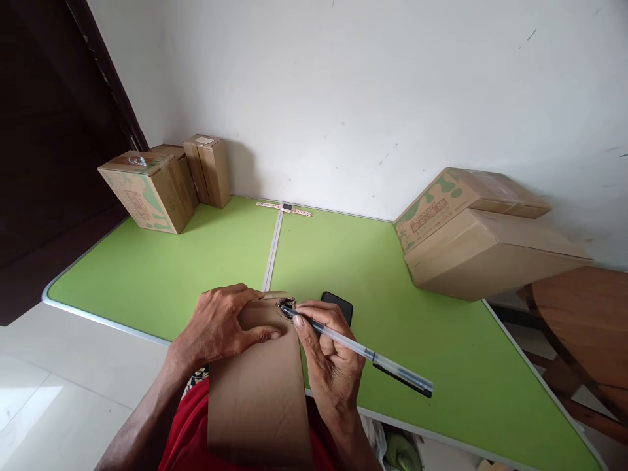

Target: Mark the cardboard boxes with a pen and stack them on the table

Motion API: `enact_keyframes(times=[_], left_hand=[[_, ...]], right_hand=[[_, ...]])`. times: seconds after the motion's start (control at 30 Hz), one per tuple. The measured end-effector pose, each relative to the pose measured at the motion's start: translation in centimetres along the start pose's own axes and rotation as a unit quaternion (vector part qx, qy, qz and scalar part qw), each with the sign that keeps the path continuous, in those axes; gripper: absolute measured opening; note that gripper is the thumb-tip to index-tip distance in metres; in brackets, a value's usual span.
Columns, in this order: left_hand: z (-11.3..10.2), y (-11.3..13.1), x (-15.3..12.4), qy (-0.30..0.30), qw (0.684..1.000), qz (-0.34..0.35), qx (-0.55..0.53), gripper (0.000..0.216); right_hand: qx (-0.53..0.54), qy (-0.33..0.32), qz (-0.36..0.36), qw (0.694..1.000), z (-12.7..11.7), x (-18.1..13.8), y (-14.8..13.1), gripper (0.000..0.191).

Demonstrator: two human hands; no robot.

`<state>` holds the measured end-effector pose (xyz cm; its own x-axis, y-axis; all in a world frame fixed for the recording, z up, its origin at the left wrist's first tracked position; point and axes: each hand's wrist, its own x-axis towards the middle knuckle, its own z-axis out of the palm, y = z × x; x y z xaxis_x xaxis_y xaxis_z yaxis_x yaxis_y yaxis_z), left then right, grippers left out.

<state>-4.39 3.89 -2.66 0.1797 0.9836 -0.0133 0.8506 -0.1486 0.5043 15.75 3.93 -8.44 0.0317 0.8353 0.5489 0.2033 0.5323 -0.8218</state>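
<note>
Brown cardboard fills the lower centre of the frame, plain on the side that shows, in front of red clothing. Near its upper right corner is a dark, rough-edged patch, and the front end of a pen meets it. Fingers of the right hand are closed around the pen, whose clear barrel slants toward the lower right; no brand can be read on it. Resting on the upper left of the cardboard, the left hand has its thumb spread apart from the fingers; whether they grip the edge, I cannot tell. Partly behind the right hand, a black phone lies on the green worktop. At the worktop's far edge, upper centre, a watch with a pale pink strap lies stretched out, its face dark. On the left stands a printed box with green shapes and a framed line of characters too small to read, near an upright box bearing a small white label. At right, an upper box with similar green print and unreadable lettering rests on a plain lower box
</note>
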Motion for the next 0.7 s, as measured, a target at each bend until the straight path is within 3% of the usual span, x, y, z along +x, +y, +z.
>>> enact_keyframes(times=[0.4, 0.53, 0.7], left_hand=[[0.2, -0.1, -0.5, 0.008, 1.0, -0.007, 0.005, 0.046], [0.2, -0.2, -0.5, 0.014, 1.0, -0.003, 0.008, 0.044], [0.4, -0.3, -0.5, 0.013, 1.0, -0.003, 0.016, 0.045]], right_hand=[[-0.003, -0.044, 0.031, 0.999, -1.0, -0.2, 0.1, 0.007], [0.003, -0.053, 0.048, 0.997, -1.7, -0.4, 0.0, 0.009], [-0.007, -0.016, 0.107, 0.994, -2.4, 0.1, -0.6, 0.023]])
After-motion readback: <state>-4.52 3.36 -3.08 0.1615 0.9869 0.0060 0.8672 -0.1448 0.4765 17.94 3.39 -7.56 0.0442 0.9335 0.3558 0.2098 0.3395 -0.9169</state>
